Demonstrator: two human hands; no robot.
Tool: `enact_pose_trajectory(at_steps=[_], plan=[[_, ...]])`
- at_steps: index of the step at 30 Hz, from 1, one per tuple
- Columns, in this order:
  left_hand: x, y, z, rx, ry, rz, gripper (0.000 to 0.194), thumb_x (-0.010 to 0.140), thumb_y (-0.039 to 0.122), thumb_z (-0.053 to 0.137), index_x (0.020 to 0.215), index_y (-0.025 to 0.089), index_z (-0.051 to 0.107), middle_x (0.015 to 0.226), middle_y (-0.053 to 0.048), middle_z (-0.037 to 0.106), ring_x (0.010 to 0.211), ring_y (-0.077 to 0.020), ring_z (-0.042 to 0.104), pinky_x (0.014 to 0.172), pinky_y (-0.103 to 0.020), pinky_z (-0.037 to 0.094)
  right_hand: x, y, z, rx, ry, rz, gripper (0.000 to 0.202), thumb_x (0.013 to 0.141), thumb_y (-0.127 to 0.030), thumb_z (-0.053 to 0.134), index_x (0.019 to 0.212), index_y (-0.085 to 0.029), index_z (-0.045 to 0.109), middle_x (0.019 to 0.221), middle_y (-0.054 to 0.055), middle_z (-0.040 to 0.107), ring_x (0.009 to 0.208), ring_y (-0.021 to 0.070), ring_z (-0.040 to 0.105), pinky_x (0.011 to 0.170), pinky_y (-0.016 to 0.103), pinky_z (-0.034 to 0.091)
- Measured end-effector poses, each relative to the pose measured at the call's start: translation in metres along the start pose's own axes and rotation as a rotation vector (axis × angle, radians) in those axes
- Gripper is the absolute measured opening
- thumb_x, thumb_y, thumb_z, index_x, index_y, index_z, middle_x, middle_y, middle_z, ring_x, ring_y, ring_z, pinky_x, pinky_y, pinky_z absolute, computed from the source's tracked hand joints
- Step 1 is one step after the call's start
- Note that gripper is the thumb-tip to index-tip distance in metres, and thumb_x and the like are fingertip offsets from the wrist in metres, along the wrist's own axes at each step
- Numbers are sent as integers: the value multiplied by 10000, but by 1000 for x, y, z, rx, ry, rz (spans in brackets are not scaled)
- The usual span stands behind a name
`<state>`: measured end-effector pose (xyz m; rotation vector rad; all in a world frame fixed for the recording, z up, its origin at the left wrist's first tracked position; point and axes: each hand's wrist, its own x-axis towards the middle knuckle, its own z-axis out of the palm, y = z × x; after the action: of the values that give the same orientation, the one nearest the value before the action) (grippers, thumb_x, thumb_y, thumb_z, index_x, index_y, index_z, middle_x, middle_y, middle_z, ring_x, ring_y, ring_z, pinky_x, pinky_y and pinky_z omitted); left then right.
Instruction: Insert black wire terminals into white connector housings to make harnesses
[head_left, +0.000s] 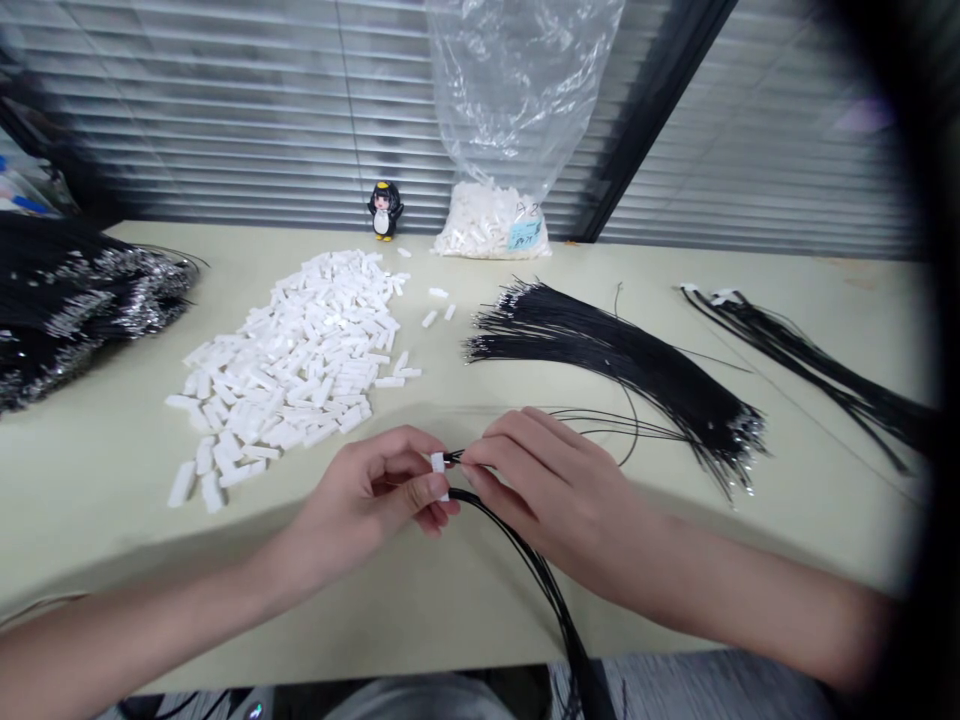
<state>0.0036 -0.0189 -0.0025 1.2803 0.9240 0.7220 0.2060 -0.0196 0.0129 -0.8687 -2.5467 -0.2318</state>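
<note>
Between the thumb and fingers of my left hand (382,490) is a small white connector housing (439,463). A bundle of black wires (536,565) runs from its lower part, curving down past the table's front edge. My right hand (559,490) pinches a few thin black wires (453,457) close to the upper part of the housing. How far these wires sit inside it is hidden. Their other ends trail out behind my right hand toward a large bundle of cut black wires (600,335) with silvery tips.
A heap of white connector housings (300,350) covers the left middle of the table (450,620). Behind stand a penguin-suited figurine (385,212) and a clear bag (491,222) of housings. More black wires (82,300) lie far left, and wired connectors (795,350) far right.
</note>
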Motion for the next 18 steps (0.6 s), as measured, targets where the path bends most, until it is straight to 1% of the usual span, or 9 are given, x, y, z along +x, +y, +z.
enact_pose_trajectory(at_steps=[4,10,13,15,16,17,18], plan=[[0,-3,0,43,2,23,228,841,316,586,942,117,539,694,-48,666,602,-127,621,593,-239,521,0,-2,4,-5,-37,-37,74,802,-86,510,842,-118,564,805,45,528,796,130,455,715,297,391],[0,-7,-1,96,40,32,228,834,322,589,931,119,555,640,-31,649,542,-113,591,562,-228,500,-5,0,17,106,30,0,159,757,-16,518,872,-122,551,811,29,517,784,106,435,717,271,385],[1,-6,-1,101,34,22,243,835,331,586,935,112,557,641,-37,645,542,-114,584,562,-232,494,-3,1,19,121,17,-14,191,730,14,520,864,-121,539,812,22,518,787,104,429,728,268,386],[1,-4,0,102,24,20,245,844,336,574,938,112,548,644,-36,636,553,-113,577,568,-233,487,1,-1,17,97,33,-15,135,766,-17,504,846,-122,527,806,22,523,790,108,429,747,278,386],[0,-2,0,111,14,25,234,853,334,562,936,116,540,651,-31,628,564,-110,572,577,-230,482,3,-3,15,86,46,1,99,794,-51,492,858,-121,524,842,31,534,826,119,438,778,293,390],[-1,0,0,130,8,38,215,864,330,547,927,125,533,645,-18,611,563,-101,558,573,-219,469,5,-6,13,86,61,29,81,825,-114,486,897,-116,522,914,49,543,894,140,447,824,315,393],[-2,2,0,162,7,59,194,874,326,531,910,135,526,632,-1,586,557,-89,536,558,-202,449,7,-8,12,97,68,66,148,849,-205,488,959,-110,516,1005,72,539,979,169,444,873,340,391]])
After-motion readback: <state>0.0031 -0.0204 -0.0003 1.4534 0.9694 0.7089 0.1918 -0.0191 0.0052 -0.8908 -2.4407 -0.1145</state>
